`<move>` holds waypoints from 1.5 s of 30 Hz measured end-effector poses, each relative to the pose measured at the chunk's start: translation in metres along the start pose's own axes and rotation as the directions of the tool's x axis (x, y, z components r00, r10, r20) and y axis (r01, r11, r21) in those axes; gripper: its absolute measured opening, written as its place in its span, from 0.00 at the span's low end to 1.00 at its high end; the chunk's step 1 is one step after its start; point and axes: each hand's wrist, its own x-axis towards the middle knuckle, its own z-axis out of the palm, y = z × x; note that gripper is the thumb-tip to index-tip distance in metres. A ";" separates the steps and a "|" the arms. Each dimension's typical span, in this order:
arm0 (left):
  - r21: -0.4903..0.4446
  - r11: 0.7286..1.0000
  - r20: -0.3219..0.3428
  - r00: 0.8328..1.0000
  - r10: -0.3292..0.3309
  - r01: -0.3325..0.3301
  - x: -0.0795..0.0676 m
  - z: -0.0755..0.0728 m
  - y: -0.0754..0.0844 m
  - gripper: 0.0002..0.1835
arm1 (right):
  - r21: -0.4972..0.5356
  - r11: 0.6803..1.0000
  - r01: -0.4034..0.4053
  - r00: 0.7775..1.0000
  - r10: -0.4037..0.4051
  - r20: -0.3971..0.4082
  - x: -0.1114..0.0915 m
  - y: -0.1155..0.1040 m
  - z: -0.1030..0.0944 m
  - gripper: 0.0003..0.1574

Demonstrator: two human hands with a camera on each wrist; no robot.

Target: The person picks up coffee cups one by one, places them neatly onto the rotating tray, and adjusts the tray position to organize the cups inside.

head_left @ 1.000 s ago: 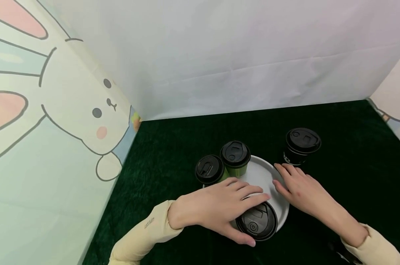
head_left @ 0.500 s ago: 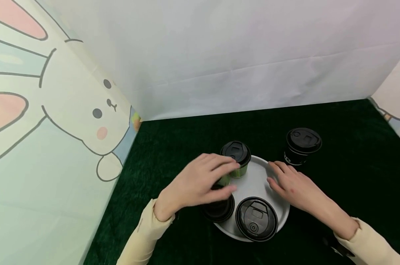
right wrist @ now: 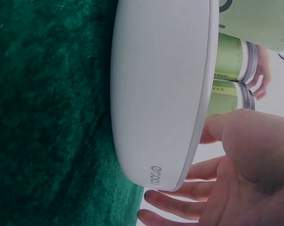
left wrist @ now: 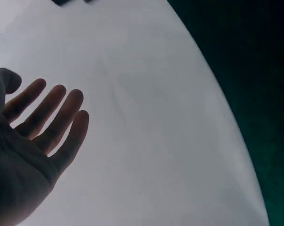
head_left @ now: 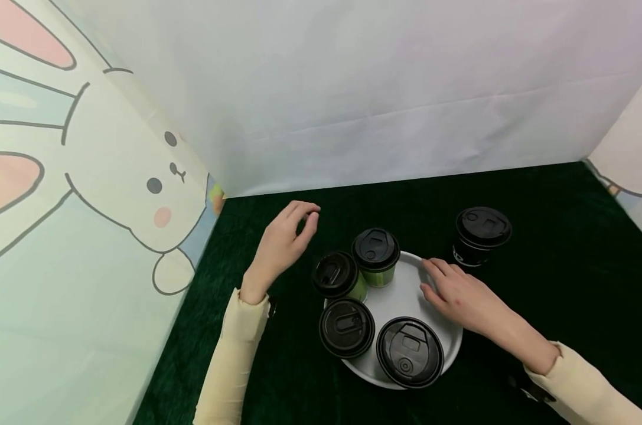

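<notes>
Several paper cups with black lids stand on a round white tray (head_left: 408, 277). Two at its back left, a rear cup (head_left: 376, 251) and a left cup (head_left: 339, 274), show green sides. A front-left cup (head_left: 347, 328) and a larger-lidded front cup (head_left: 410, 353) are seen mostly from above. My left hand (head_left: 280, 245) is raised left of the cups, fingers loosely bent around nothing; the left wrist view shows its fingers (left wrist: 54, 120) spread apart. My right hand (head_left: 461, 295) touches the tray's right rim with relaxed, extended fingers, the thumb over the edge.
A black lidded cup (head_left: 480, 236) stands off the tray, behind my right hand. Dark green cloth (head_left: 565, 265) covers the table. A white sheet (head_left: 379, 88) hangs behind it, and a rabbit-printed panel (head_left: 119, 153) borders the left side.
My left hand has left the front cup, crossed over the left cups and moved away to the back left. My right hand has shifted slightly left at the tray's rim.
</notes>
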 end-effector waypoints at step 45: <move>0.187 0.978 0.298 0.943 -0.147 0.094 0.044 0.034 -0.042 0.25 | -0.169 0.970 -0.172 0.976 0.191 0.102 -0.085 -0.030 -0.012 0.39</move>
